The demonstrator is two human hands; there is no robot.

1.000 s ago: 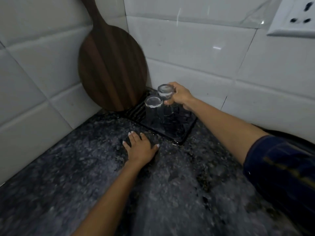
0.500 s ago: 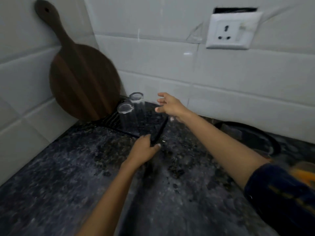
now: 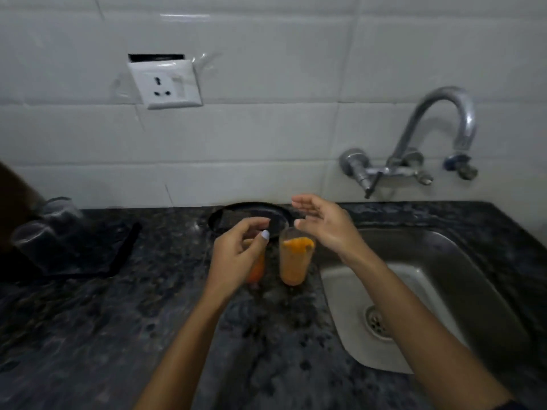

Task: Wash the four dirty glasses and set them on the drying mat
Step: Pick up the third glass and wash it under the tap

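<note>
Two dirty glasses with orange residue stand on the dark counter left of the sink. The right dirty glass (image 3: 296, 261) is in plain sight, and my right hand (image 3: 325, 226) hovers open just above and right of its rim. My left hand (image 3: 236, 255), fingers loosely curled and holding nothing, covers most of the left dirty glass (image 3: 257, 272). At the far left the black drying mat (image 3: 118, 255) carries two clear glasses, a near one (image 3: 32, 244) and a far one (image 3: 63, 210), both upside down.
A steel sink (image 3: 444, 253) with a drain fills the right side, under a wall faucet (image 3: 438, 128). A round black plate (image 3: 236, 214) lies behind the dirty glasses. A wall socket (image 3: 165, 84) sits above, and a wooden board's edge (image 3: 14, 196) shows at the left.
My view has swung right from the drying mat to the sink area. My right hand let go of the clear glass on the mat, and both hands moved to the orange-stained glasses.
</note>
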